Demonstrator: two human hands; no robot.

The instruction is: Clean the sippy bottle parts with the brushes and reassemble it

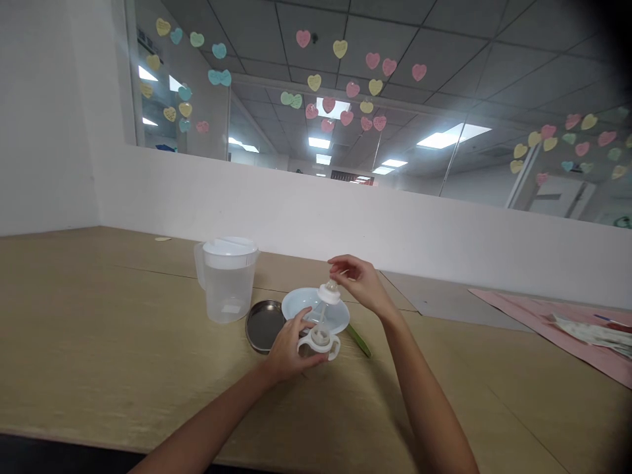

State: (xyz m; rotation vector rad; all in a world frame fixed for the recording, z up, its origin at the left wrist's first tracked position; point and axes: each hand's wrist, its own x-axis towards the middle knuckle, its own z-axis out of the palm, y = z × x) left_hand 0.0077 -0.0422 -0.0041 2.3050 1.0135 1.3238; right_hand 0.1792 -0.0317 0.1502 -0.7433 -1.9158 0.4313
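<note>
My left hand (291, 345) is closed around a clear baby bottle (320, 337) with white side handles, upright on the table. Above its mouth, my right hand (358, 280) pinches the nipple of a white-collared bottle top (329, 293). A thin straw hangs from that top, its lower end at the bottle's mouth. Behind the bottle sits a pale blue bowl (295, 301). To the left of the bowl lies a round dark metal dish (264, 326), partly covered by my left hand. A green-handled utensil (359, 341) rests right of the bottle, its other end hidden.
A translucent lidded pitcher (230, 283) stands at the left on the wooden table (123, 342). At the far right, a pink sheet (523, 313) carries a crumpled pale item (592, 332). A white low wall (247, 197) with windows bounds the table's back.
</note>
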